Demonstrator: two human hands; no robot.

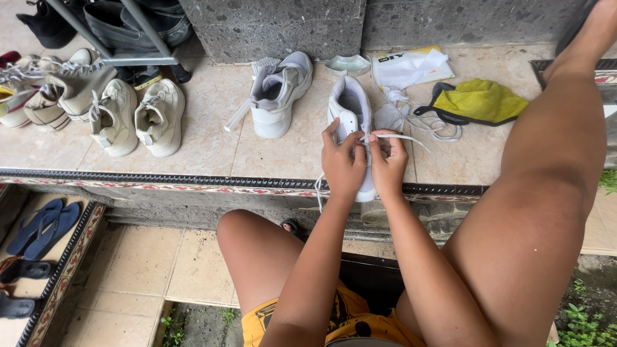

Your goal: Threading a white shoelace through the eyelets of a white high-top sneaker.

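Lacing white sneaker (350, 115), hands (363, 164) gripping, heel pointing away.

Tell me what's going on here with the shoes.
A person sits on a step with both hands on a white sneaker that lies on the tiled ledge. The left hand steadies the shoe while the right hand pinches a white lace over its eyelets. Its mate stands just to the left, with a brush beside it. A yellow cloth and loose laces lie to the right, and beige sneakers further left.
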